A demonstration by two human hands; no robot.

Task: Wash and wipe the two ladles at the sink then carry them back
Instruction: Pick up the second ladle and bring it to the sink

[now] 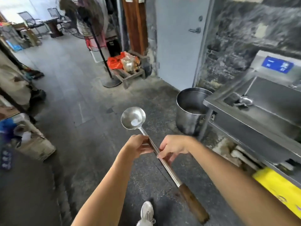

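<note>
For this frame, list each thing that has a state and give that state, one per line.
ladle: held level over the floor, bowl facing up
left hand: closed on the ladle's metal shaft
right hand: fingers on the shaft
pot: uncovered, upright on the floor
door: shut

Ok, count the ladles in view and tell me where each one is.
1. The ladle is held over the floor by both hands, left hand nearer the bowl, right hand further down the shaft. A second one isn't visible; it may be out of frame.
</note>
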